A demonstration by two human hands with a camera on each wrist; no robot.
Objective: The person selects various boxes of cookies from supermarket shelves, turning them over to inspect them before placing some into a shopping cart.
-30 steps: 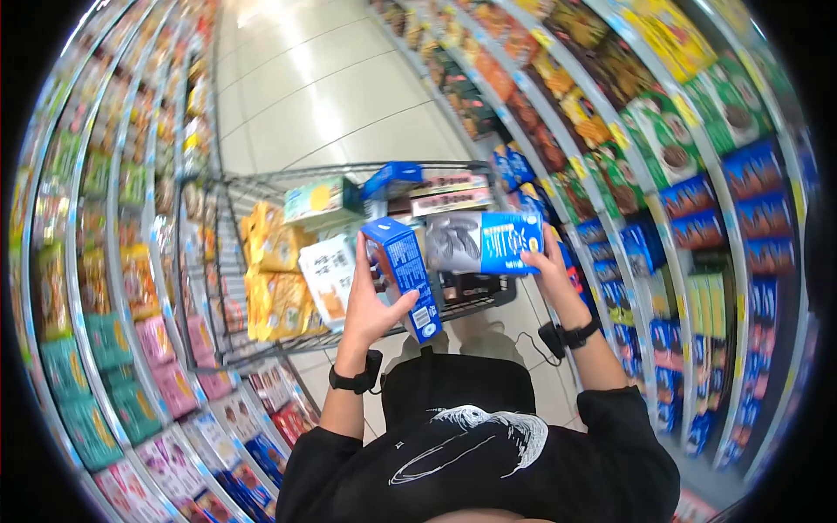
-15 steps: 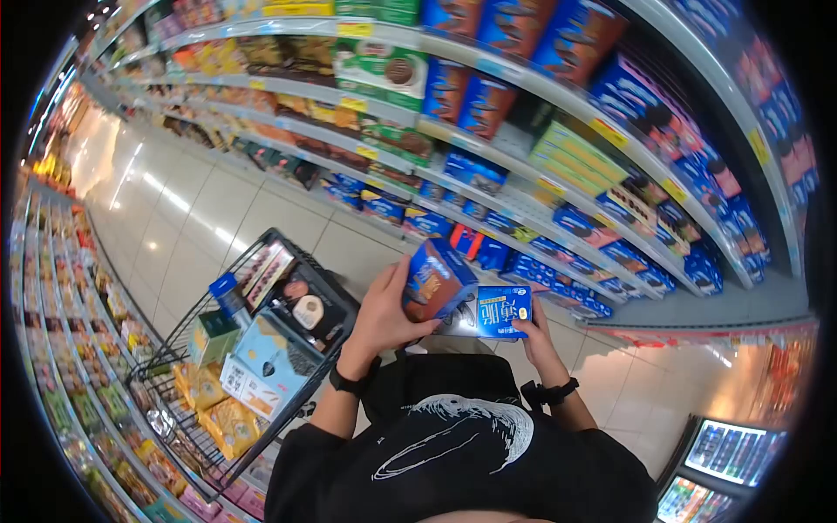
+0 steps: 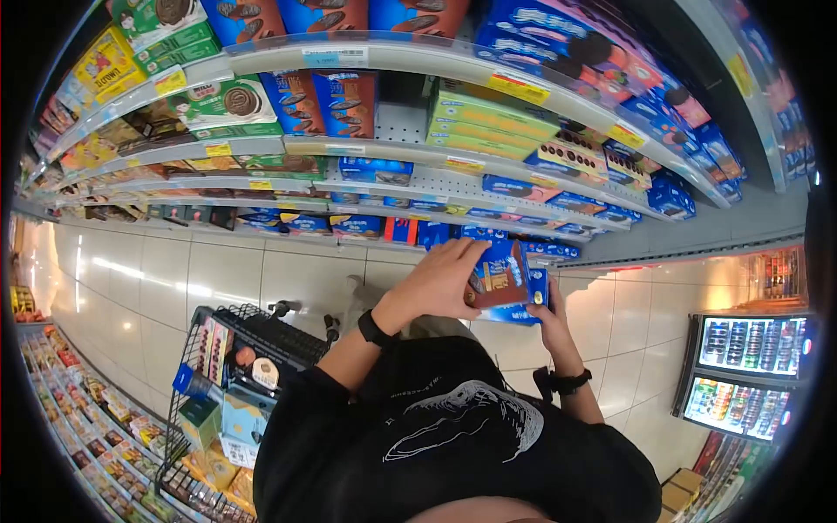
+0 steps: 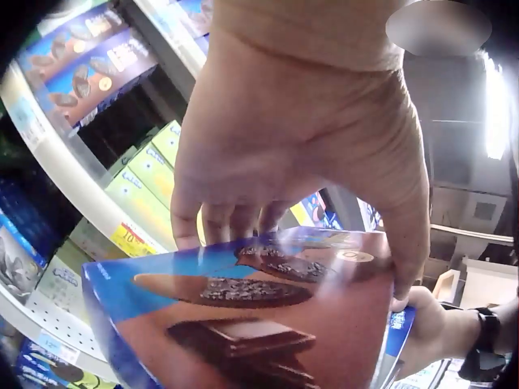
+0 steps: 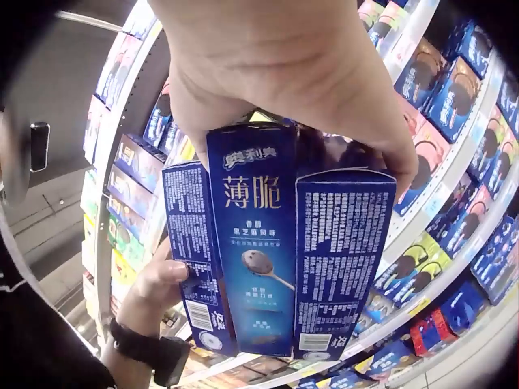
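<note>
In front of the person, both hands hold blue biscuit boxes close together. The left hand (image 3: 449,277) grips a brown and blue chocolate biscuit box (image 4: 251,324) from above, fingers over one edge and thumb at another. The right hand (image 3: 551,314) grips a blue biscuit box (image 5: 258,243), whose narrow printed side faces the right wrist camera. Beside it in that view stands another dark blue box side (image 5: 345,251) with white print and a barcode, under the right fingers. On the other side, the left hand's box side (image 5: 190,251) lies against it.
Shelves of biscuit boxes (image 3: 497,118) rise ahead, with a gap beside the green boxes. A loaded shopping cart (image 3: 261,322) stands on the left. Lit drink coolers (image 3: 750,370) are at the right, and tiled floor (image 3: 166,270) lies between.
The person has turned from the cart toward the right-hand shelves, so the cart now sits at lower left. Both hands keep their boxes, which have come together and overlap.
</note>
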